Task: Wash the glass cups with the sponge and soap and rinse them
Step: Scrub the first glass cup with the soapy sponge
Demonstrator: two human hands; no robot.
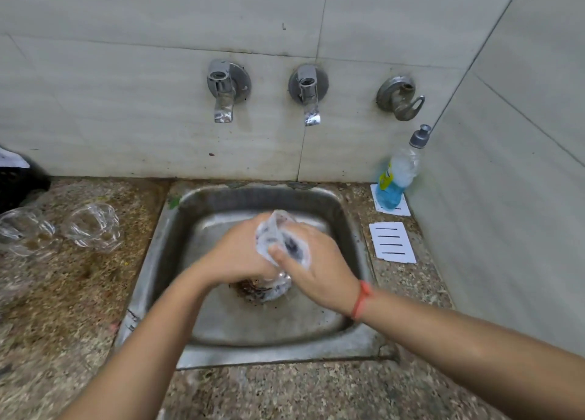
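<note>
— Where is the person working?

— Over the steel sink (152, 280), set into a speckled stone counter (63, 309). Both hands meet at its centre, just above the drain (250, 288).

— And what do they hold?

— One glass cup (278, 229), tilted and whitish with foam. The left hand (235, 253) comes in from 7 o'clock, its fingers wrapped round the cup's left side. The right hand (319, 271) comes in from 4 o'clock and grips the same cup, its thumb pressed on the near wall. A red thread (361, 299) circles that wrist.

— Is the sponge there?

— A dark patch (292, 245) shows through the glass. The blur hides whether that is the sponge.

— Other cups?

— Two, on the counter at 9 o'clock from the sink: a second cup (95, 228) nearer the sink and a third cup (27, 231) just beside it, further left. A dark basket (19, 185) sits behind them.

— The soap?

— A soap bottle (397, 179) with blue liquid stands at 2 o'clock, in the wall corner, on a white card (380, 198). Another white card (392, 242) lies at 3 o'clock.

— Taps?

— Three on the tiled wall at 12 o'clock: left tap (223, 90), middle tap (308, 92), right tap (400, 98).
</note>
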